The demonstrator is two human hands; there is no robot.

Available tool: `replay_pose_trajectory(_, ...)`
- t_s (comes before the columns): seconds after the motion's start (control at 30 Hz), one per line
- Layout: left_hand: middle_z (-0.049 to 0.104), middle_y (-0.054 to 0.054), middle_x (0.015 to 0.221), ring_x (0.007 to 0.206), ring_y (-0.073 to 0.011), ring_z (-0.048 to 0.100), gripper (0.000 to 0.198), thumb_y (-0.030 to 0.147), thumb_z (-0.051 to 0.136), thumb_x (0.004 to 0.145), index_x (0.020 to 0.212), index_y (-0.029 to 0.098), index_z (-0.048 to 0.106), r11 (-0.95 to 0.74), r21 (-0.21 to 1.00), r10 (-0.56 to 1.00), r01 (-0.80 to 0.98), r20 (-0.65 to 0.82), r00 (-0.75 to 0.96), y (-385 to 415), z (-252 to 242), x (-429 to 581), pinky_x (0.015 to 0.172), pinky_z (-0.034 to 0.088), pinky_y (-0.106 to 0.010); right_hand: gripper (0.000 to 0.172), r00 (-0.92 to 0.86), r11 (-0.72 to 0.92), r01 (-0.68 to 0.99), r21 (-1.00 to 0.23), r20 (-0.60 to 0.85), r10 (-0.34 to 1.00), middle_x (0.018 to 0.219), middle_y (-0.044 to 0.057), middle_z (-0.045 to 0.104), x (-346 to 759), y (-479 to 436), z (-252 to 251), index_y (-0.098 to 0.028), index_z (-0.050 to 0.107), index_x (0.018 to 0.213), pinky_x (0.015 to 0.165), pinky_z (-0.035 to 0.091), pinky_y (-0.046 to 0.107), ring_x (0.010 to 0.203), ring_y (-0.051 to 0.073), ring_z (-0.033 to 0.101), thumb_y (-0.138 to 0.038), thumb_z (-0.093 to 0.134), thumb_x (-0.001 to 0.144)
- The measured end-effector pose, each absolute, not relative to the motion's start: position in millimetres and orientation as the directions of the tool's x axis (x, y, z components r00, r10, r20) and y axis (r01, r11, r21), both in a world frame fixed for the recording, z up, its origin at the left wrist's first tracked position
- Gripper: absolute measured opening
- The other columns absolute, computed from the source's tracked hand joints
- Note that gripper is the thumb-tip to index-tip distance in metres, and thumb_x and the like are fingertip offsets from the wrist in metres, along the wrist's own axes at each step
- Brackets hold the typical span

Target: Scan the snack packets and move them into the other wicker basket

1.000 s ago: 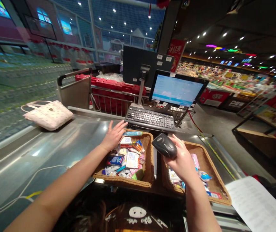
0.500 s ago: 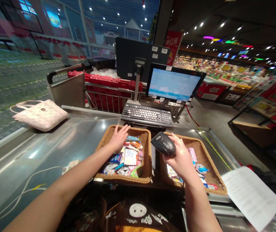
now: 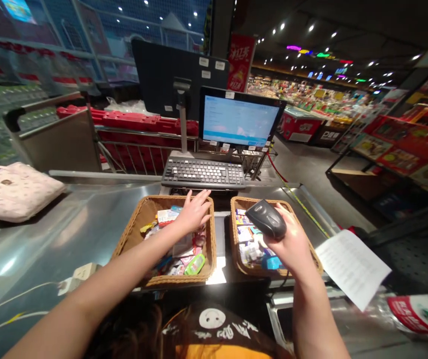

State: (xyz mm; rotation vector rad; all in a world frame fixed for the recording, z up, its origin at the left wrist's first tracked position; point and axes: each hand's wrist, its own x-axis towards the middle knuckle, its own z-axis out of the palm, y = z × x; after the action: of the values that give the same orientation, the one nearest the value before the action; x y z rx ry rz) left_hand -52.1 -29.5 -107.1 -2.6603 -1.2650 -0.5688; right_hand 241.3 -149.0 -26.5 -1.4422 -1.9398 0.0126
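Wicker left basket and right basket on steel table, stuffed with small packets. Got left grip spread wide over first, right grip clutching rounded black scanner.

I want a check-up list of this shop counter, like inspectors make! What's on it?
Surface: shiny steel checkout counter.
Job's things: black handheld barcode scanner; left woven wicker basket and right woven wicker basket, both holding small packets.
Clutter: pale pink handbag; printed paper sheet.
Hands: left hand open, fingers spread over the left basket; right hand gripping the scanner.
Cables: white cable on the counter's near left.
Surroundings: black keyboard, lit monitor, red trolleys.
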Motion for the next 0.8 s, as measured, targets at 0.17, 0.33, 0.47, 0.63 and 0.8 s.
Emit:
replay_pose_trajectory(0.17, 0.038, -0.018, 0.155, 0.146, -0.0334, 0.031, 0.036, 0.041, 0.067, 0.086, 0.113, 0.018, 0.065, -0.711, 0.065, 0.670, 0.700, 0.364, 0.647, -24.2, -100.6, 2.9, 0.118, 0.014, -0.066, 0.050, -0.037, 0.292, 0.878, -0.379, 0.554, 0.832, 0.127, 0.015, 0.063, 278.7, -158.8, -29.3, -0.018, 0.058, 0.122, 0.112, 0.039, 0.057, 0.136, 0.036, 0.047, -0.024, 0.062, 0.073)
replay_pose_trajectory(0.33, 0.042, -0.020, 0.152, 0.146, -0.0362, 0.031, 0.038, 0.047, 0.068, 0.084, 0.105, 0.016, 0.068, -0.759, 0.056, 0.637, 0.649, 0.270, 0.722, -11.4, -103.0, 55.8, 0.116, 0.017, -0.068, 0.052, 0.027, 0.234, 0.892, -0.387, 0.562, 0.827, 0.129, 0.012, 0.063, 311.3, -165.1, -33.5, -0.023, 0.058, 0.123, 0.110, 0.040, 0.061, 0.135, 0.038, 0.048, -0.026, 0.066, 0.072)
replay_pose_trajectory(0.47, 0.043, -0.021, 0.152, 0.145, -0.0374, 0.031, 0.037, 0.048, 0.069, 0.083, 0.098, 0.014, 0.070, -0.778, 0.047, 0.619, 0.626, 0.221, 0.753, 1.9, -112.1, 95.9, 0.115, 0.019, -0.069, 0.056, 0.076, 0.198, 0.887, -0.416, 0.556, 0.828, 0.132, 0.011, 0.062, 329.5, -167.4, -35.6, -0.025, 0.054, 0.128, 0.112, 0.037, 0.062, 0.136, 0.038, 0.047, -0.027, 0.066, 0.074)
replay_pose_trajectory(0.63, 0.041, -0.022, 0.152, 0.146, -0.0367, 0.030, 0.039, 0.045, 0.071, 0.081, 0.103, 0.014, 0.071, -0.821, 0.015, 0.565, 0.570, 0.164, 0.809, 14.0, -126.6, 145.0, 0.116, 0.017, -0.067, 0.054, 0.142, 0.161, 0.871, -0.465, 0.549, 0.824, 0.131, 0.013, 0.062, 343.8, -166.7, -36.4, -0.022, 0.054, 0.128, 0.113, 0.035, 0.062, 0.136, 0.037, 0.047, -0.032, 0.066, 0.076)
replay_pose_trajectory(0.8, 0.046, -0.018, 0.150, 0.145, -0.0336, 0.033, 0.031, 0.034, 0.061, 0.086, 0.107, 0.015, 0.073, -0.872, -0.020, 0.485, 0.489, 0.089, 0.870, 21.6, -150.6, 190.9, 0.120, 0.015, -0.061, 0.055, 0.165, 0.132, 0.869, -0.476, 0.531, 0.831, 0.132, 0.015, 0.061, 356.8, -162.1, -40.4, -0.018, 0.053, 0.128, 0.115, 0.034, 0.061, 0.137, 0.036, 0.046, -0.030, 0.065, 0.076)
